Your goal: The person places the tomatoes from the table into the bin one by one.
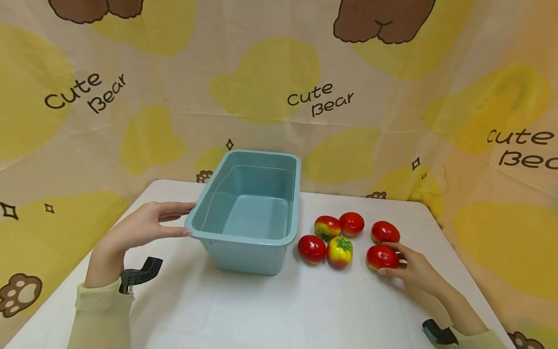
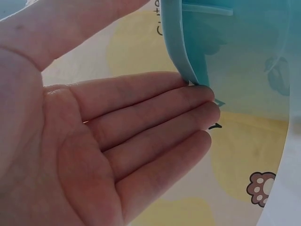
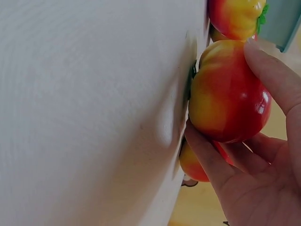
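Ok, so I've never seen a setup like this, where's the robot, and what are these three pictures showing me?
There's no robot: these are a person's bare hands. The wide picture comes from a camera worn on the head, looking forward and down. The other two come from wrist cameras, each looking at its own hand's work.

On the white table stands a blue-green tub, with five loose red-and-yellow fruits to its right. The left hand touches the tub's rim, its fingers straight. The right hand holds a sixth fruit between thumb and fingers; I can't tell whether it's lifted. Behind is a patterned cloth reading "Cute Bear".
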A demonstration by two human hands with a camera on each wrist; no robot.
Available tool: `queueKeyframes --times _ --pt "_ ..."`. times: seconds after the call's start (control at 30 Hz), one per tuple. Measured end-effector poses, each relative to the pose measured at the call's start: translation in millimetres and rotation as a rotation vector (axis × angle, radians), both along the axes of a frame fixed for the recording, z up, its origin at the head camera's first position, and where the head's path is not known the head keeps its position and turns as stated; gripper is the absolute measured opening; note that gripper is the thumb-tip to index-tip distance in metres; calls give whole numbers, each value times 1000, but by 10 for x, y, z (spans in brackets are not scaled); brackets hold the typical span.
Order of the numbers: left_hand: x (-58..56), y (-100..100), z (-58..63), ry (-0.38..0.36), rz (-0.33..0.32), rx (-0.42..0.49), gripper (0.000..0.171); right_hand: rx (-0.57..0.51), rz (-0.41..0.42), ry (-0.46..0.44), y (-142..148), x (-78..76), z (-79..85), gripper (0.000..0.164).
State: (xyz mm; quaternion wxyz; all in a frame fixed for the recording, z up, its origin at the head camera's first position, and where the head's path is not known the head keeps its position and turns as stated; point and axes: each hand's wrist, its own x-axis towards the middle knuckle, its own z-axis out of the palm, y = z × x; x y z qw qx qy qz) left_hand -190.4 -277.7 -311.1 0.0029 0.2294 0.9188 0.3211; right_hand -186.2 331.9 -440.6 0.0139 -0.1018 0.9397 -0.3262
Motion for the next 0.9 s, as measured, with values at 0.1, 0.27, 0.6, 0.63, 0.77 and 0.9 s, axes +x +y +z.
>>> queueKeyframes --times 0.1,0.27,0.6,0.63,0.77,0.9 --pt "2 -3 10 -1 -3 2 64 7 1 2 -9 4 39 74" --pt "13 0 21 -4 -3 8 64 24 6 21 -14 10 110 72" --pt "31 20 18 -1 -6 16 64 29 23 51 -42 16 239 73" --pt "29 19 16 2 -7 14 64 27 27 51 -50 17 251 73" --pt "23 14 16 9 -9 10 64 24 42 72 -80 10 293 74" --pt "22 16 16 6 -12 16 64 19 64 106 -121 -1 331 75"
